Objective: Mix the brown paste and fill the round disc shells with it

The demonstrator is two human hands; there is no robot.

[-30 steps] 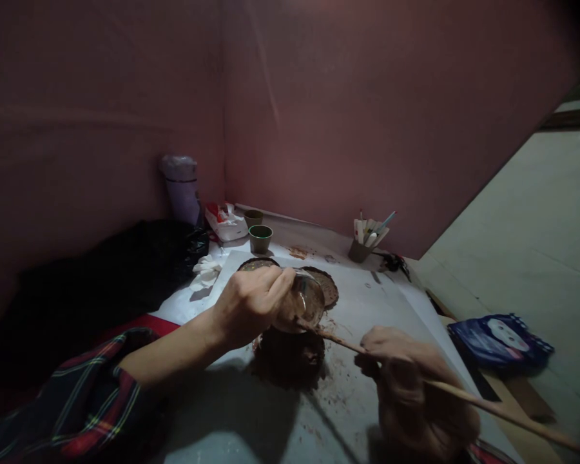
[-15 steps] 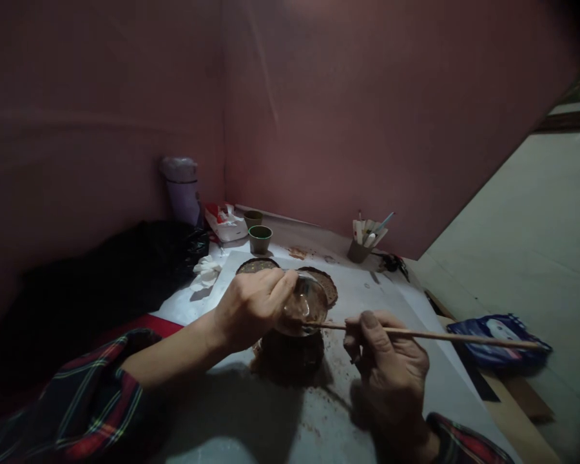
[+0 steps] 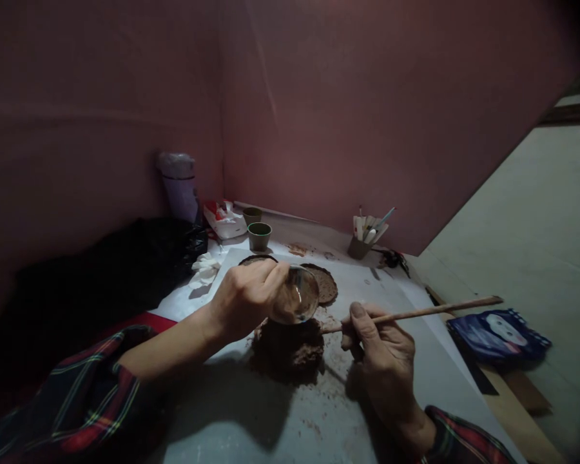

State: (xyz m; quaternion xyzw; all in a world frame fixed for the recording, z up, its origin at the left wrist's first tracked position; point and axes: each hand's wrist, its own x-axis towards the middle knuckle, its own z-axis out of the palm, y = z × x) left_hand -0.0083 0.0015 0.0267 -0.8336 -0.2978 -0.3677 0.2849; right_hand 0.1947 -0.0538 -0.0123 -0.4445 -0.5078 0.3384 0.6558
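dim light, dark shadows on paper (image 3: pixel 391 290), clear bowl (image 3: pixel 294 303) glinting, blackened upper-right corner

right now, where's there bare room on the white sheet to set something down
Left of the brown mound, below the left forearm, the shadowed white sheet looks bare; so does a patch between the right brown disc, tool cup and right hand. Crowded: mid-sheet, around the left hand, clear bowl and wooden stick.

I see left sleeve (image 3: pixel 96 380) dark plaid, red patches, thin pale lines; right sleeve (image 3: pixel 464 438) similar; left hand (image 3: pixel 249 290), right hand (image 3: pixel 386 357) bare.
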